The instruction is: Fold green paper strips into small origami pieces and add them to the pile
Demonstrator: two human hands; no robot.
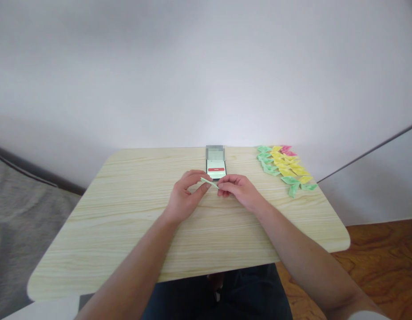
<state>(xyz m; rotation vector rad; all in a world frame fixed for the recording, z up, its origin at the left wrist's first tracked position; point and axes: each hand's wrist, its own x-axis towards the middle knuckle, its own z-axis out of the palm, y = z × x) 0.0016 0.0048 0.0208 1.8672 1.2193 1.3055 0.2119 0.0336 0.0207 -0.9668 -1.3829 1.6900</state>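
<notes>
A narrow folded strip of light green paper (210,182) is held between my two hands above the middle of the table. My left hand (188,195) pinches its left part between thumb and fingers. At the other end, my right hand (238,190) grips the paper with thumb and forefinger, the remaining fingers curled under. Just behind the hands lies a phone (215,164) with its screen lit and a red bar showing. The fingertips hide part of the paper's edges.
Folded paper pieces lie in rows on the right of the wood-grain table (132,213): green ones (268,163), yellow ones (287,163) and pink ones (287,150). A white wall (206,80) rises behind the table. Grey fabric (22,213) is at the left.
</notes>
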